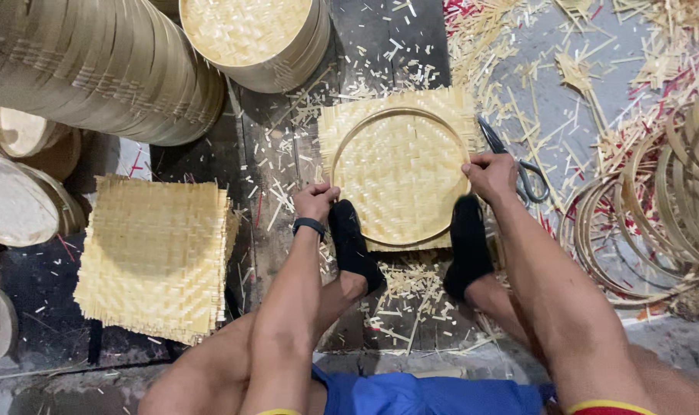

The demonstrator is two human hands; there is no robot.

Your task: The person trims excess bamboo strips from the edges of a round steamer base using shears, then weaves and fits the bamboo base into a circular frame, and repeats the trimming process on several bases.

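Observation:
A square woven bamboo mat (399,165) lies on the dark wooden floor with a round bamboo hoop (349,138) pressed onto it. My left hand (315,200) grips the hoop's left edge; a black band sits on that wrist. My right hand (489,175) grips the hoop's right edge. Both of my feet in black socks (353,244) (468,244) press on the near edge of the mat and hoop.
Scissors (518,165) lie just right of the mat. A stack of woven mats (156,257) sits at left. Stacked round trays (103,65) and a finished tray (253,38) are at the back. Loose hoops (657,223) and bamboo scraps lie at right.

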